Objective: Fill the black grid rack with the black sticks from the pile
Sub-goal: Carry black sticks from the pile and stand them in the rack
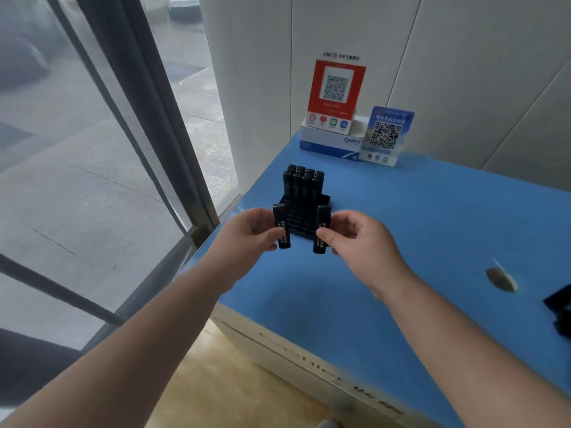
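Sticks, two: I had left hand (pixel 251 231) and right hand (pixel 355 234) each pinching one upright, rack (pixel 301 216) mid-frame between and just beyond them.

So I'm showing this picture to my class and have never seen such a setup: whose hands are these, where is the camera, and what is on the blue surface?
There is no machine: a person wears the camera on their head, looking down at their own hands. The left hand pinches one black stick with pale lettering; the right hand pinches another. Between them on the blue table top stands a black grid rack, its far rows already holding upright black sticks. Behind stand a red QR-code sign, a blue QR-code sign and a white box.
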Demonstrator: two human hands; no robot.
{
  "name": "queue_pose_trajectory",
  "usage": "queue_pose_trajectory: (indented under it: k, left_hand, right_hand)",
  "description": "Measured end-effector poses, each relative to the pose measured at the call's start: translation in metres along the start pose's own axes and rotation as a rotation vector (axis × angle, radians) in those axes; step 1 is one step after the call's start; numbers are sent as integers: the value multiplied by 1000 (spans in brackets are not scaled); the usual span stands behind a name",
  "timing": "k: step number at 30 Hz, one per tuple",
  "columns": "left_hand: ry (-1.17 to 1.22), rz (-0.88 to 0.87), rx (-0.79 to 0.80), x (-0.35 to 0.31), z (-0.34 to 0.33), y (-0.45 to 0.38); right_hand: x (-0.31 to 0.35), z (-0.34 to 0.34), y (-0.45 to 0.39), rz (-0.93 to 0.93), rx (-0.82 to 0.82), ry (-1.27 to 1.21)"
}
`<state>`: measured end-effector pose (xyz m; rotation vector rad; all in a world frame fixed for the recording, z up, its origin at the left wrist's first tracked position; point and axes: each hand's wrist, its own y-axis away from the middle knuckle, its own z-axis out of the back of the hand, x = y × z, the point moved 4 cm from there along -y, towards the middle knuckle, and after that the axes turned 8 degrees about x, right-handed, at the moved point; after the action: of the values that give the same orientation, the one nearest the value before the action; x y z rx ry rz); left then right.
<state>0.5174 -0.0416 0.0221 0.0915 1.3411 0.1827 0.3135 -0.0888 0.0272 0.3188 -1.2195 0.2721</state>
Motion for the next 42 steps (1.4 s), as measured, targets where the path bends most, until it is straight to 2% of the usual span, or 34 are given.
queue_pose_trajectory:
  k: [6,10,13,19,22,30,42]
  left_hand:
    - [-118,15,52,-1,20,-48]
    - [-124,-61,56,-4,32,-85]
    - [-169,-128,81,-2,42,-114]
    - [-409,-254,191,8,49,-163]
    - [-469,-296,194,20,51,-180]
    - [-594,-432,270,35,45,-193]
    - [-553,-377,261,37,45,-196]
  right_hand:
    - [3,-4,-47,-8,-23,62]
    - [3,-12,-74,-19,-64,89]
    - [2,-17,-91,-27,-150,85]
    - [-4,-32,-108,-76,-325,44]
    - [-8,-38,-110,-104,-360,25]
    - [-14,-49,-112,-162,-444,60]
    - [-27,-61,-134,-207,-539,194]
